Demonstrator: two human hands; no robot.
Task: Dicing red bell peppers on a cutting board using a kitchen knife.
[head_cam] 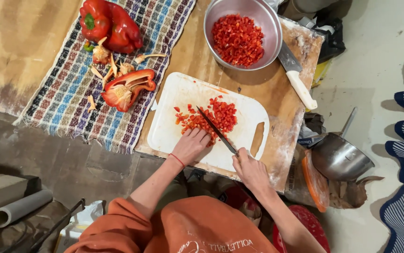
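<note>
**Count of things on and around the work table**

Two knives: a dark-bladed one [217,130] over the board and a white-handled one [296,77] beside the bowl. One white cutting board [174,126]. One steel bowl [220,47] of diced red pepper, and one heap of dice [223,114] on the board. One whole red bell pepper [109,24], one cut-open pepper piece [127,87]. One striped woven cloth [66,105]. One metal pan [338,158] on the floor. Two hands: left hand [190,145], right hand [251,169].
</note>
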